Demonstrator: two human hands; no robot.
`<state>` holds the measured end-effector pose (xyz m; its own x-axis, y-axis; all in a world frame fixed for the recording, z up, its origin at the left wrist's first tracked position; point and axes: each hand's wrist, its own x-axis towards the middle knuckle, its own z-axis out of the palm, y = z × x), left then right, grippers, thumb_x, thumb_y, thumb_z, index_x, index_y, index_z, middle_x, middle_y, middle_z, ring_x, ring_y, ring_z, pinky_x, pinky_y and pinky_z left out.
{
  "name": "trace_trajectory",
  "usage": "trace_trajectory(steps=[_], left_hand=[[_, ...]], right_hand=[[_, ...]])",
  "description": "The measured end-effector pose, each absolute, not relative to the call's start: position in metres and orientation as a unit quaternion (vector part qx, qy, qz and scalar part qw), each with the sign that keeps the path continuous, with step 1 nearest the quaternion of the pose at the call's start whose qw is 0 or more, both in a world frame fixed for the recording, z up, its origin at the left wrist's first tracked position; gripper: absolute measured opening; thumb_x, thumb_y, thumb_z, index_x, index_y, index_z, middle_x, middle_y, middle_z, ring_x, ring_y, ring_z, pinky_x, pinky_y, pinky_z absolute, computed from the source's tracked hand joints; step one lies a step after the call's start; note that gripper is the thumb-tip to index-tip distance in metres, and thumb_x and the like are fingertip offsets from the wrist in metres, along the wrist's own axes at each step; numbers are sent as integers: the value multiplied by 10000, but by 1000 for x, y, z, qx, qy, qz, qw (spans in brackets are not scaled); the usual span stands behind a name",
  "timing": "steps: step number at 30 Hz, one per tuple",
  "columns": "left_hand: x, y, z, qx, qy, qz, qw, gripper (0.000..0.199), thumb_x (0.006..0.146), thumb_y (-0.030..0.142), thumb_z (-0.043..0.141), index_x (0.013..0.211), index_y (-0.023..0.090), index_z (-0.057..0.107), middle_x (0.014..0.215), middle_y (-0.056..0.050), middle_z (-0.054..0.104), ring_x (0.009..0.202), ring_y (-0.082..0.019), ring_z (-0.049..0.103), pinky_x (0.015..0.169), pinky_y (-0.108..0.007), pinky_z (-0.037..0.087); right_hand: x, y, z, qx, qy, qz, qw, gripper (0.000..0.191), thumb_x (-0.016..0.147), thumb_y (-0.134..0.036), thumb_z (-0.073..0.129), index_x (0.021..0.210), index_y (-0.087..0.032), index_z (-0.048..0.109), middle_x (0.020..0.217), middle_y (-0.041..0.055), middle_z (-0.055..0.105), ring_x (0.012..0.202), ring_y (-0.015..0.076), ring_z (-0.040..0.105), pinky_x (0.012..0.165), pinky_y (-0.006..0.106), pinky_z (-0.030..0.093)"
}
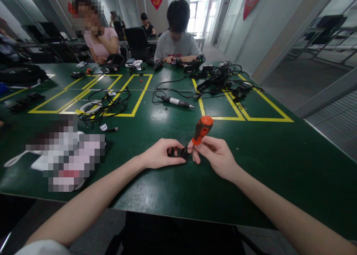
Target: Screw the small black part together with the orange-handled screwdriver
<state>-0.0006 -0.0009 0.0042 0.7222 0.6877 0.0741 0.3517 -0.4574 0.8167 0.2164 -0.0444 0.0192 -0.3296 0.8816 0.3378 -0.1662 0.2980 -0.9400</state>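
My left hand (163,153) is closed around a small black part (184,153), pinching it between thumb and fingers low over the green table. What kind of part it is cannot be made out. In my right hand (219,154) is a screwdriver (203,129) with an orange and dark grey handle, gripped near the handle's lower end. The handle leans up and to the right, and its lower end points toward the black part. Fingers hide most of the shaft, so whether the tip touches the part is unclear.
Beyond my hands lies an electric screwdriver (175,102) with its cord. Tangled black cables sit at left (111,102) and back right (220,76). Yellow tape (142,95) marks the green table (279,165). Blurred items (80,158) lie left. Two people sit across.
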Motion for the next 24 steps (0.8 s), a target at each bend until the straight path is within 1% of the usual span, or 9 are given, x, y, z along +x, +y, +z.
trace_trajectory(steps=[2, 4, 6, 9, 13, 15, 19, 22, 24], left_hand=[[0, -1, 5, 828, 313, 206, 417, 274, 848, 363, 791, 996, 139, 736, 842, -17, 707, 690, -119, 560, 650, -238, 432], [0, -2, 5, 827, 313, 209, 418, 269, 841, 368, 798, 972, 143, 729, 830, -13, 704, 693, -120, 563, 653, -238, 434], [1, -2, 6, 826, 315, 208, 418, 271, 842, 374, 800, 962, 142, 725, 818, -9, 697, 688, -118, 561, 646, -237, 427], [1, -2, 7, 826, 318, 207, 417, 263, 841, 374, 806, 929, 144, 717, 795, 4, 675, 656, -106, 533, 629, -233, 416], [1, -2, 6, 822, 322, 210, 419, 265, 823, 365, 825, 939, 152, 719, 776, 13, 672, 655, -108, 543, 639, -233, 432], [1, -2, 5, 824, 322, 212, 416, 281, 819, 370, 830, 962, 153, 723, 773, 13, 676, 656, -110, 548, 643, -234, 436], [0, -1, 4, 826, 320, 212, 413, 294, 827, 384, 819, 970, 145, 725, 806, -1, 697, 669, -114, 565, 640, -234, 426], [1, -1, 5, 827, 318, 208, 414, 297, 835, 385, 812, 981, 140, 728, 817, -7, 701, 689, -120, 578, 642, -233, 422], [1, -2, 6, 827, 321, 207, 412, 293, 829, 383, 817, 969, 141, 729, 791, 3, 682, 667, -114, 553, 630, -231, 415]], right_hand=[[216, -45, 17, -285, -621, 528, 504, 311, 991, -482, 664, 893, -187, 682, 761, 13, 674, 550, 111, 611, 571, 276, 544], [215, -45, 16, -274, -611, 533, 517, 277, 971, -473, 700, 953, -201, 648, 769, 7, 688, 559, 112, 615, 571, 270, 543], [215, -45, 16, -268, -609, 533, 522, 275, 951, -462, 732, 948, -209, 623, 747, 0, 694, 553, 111, 604, 567, 265, 535], [215, -45, 16, -279, -617, 528, 514, 301, 949, -474, 732, 874, -199, 633, 713, 10, 695, 553, 118, 598, 566, 270, 530], [216, -43, 17, -298, -616, 516, 516, 331, 987, -491, 672, 858, -186, 658, 804, 30, 713, 540, 99, 587, 569, 270, 526], [216, -43, 16, -302, -613, 517, 516, 337, 996, -500, 654, 876, -185, 656, 831, 29, 706, 532, 89, 580, 563, 264, 522], [215, -44, 14, -291, -597, 527, 530, 315, 933, -495, 742, 970, -209, 614, 749, -16, 671, 527, 96, 579, 549, 253, 528], [214, -44, 16, -300, -596, 518, 535, 314, 922, -476, 759, 897, -217, 585, 695, -21, 671, 511, 100, 565, 532, 252, 517], [215, -44, 18, -317, -605, 504, 529, 322, 916, -483, 763, 845, -207, 612, 694, -1, 677, 532, 112, 573, 539, 266, 518]])
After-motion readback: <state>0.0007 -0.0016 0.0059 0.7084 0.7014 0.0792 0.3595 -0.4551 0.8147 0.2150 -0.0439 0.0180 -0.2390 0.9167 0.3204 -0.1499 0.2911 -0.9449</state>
